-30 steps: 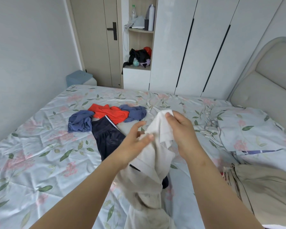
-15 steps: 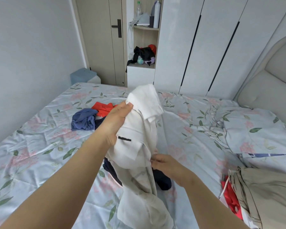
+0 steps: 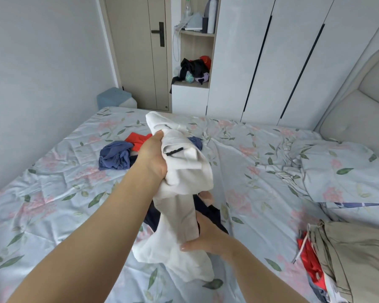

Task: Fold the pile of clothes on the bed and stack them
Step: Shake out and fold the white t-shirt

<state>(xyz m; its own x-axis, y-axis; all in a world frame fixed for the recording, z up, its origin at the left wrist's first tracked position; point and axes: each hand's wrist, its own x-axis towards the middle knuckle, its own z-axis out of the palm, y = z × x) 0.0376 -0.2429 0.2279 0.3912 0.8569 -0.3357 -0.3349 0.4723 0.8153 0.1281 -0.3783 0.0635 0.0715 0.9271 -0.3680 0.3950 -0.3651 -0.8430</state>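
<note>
White garment [image 3: 184, 171]: lifted clear of the bed [image 3: 53, 193] over its middle, bunched into a loose rope with a small black tab showing near the top. Its lowest end hangs down to about sheet level; whether it touches the sheet is hard to tell.

Left grip [image 3: 152, 158]: clenched on the upper bunch, fingers wrapped into the cloth. This is the high anchor, so the weight hangs straight.

Right grip [image 3: 206, 235]: closed round the lower length, thumb across the front. It probably sits low to find a hem or seam and draw the twist out.

Why held in the air: a crumpled piece sorts itself better when hanging than when lying flat. My reading is that this is the opening-out step, not yet a fold.

Pile: a blue garment [image 3: 115, 155] and a red garment [image 3: 138, 139] lie crumpled together beyond the left grip. A navy garment [image 3: 212, 215] is spread just under the hanging cloth. All 3 look unfolded.

Stack: at the right edge a khaki garment [image 3: 359, 259] lies flat over a red piece [image 3: 309, 256], likely the finished items (set near the person and well apart from the pile).

Progress: early to middle — several pieces are unfolded and 1 is in hand.

Next need: a bare patch of sheet, since the navy garment lies directly beneath.

Risk: soft cloth slips and re-twists if only 1 end is pulled.
</note>
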